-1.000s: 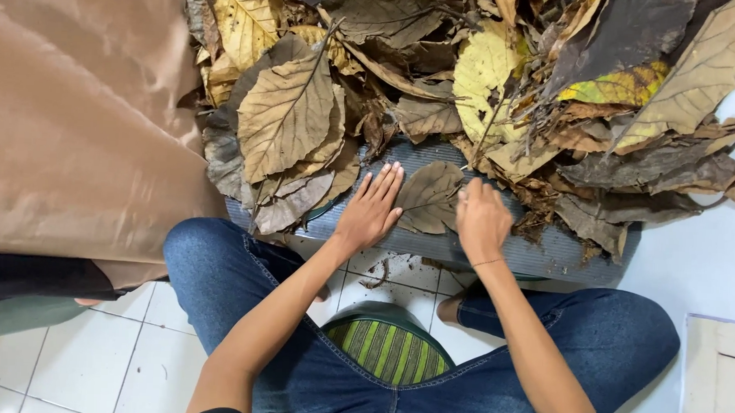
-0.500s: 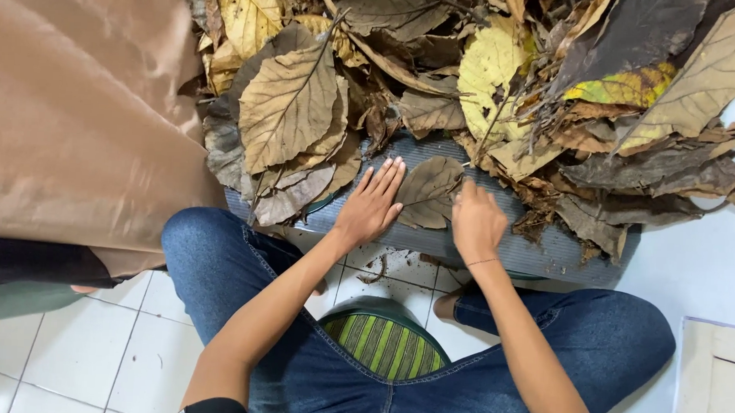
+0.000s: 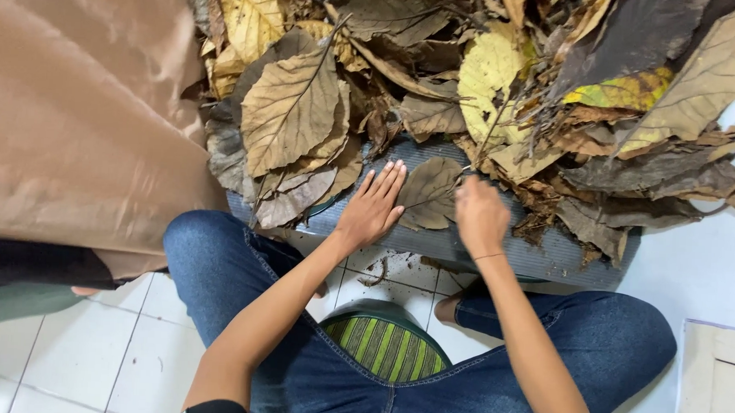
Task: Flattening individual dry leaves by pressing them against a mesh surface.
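1. While we sit cross-legged on the white tiled floor (image 3: 93, 360), our left hand (image 3: 373, 208) lies flat, fingers spread and together pointing away from us, pressing on the grey ribbed mat (image 3: 545, 257); its grip is wide and holds nothing.
2. Just to the right of that hand, touching its fingertips' side, lies a dull brown dry leaf (image 3: 429, 194), flat on the mat.
3. Our right hand (image 3: 480, 212) is curled over the leaf's right edge; its grip is narrow, fingers bent in at the leaf's stem end, though we cannot tell whether it truly pinches the stem.
4. Beyond both hands rises a heap of dry leaves (image 3: 550, 99), with a large tan leaf (image 3: 294, 106) up and left of the left hand and a pale yellow leaf (image 3: 490, 72) straight above the right hand.
5. Far left of the left hand hangs a sheet of brown paper (image 3: 77, 115).
6. Below our wrists, between our jeans-clad knees, sits a green striped cloth (image 3: 387, 346).
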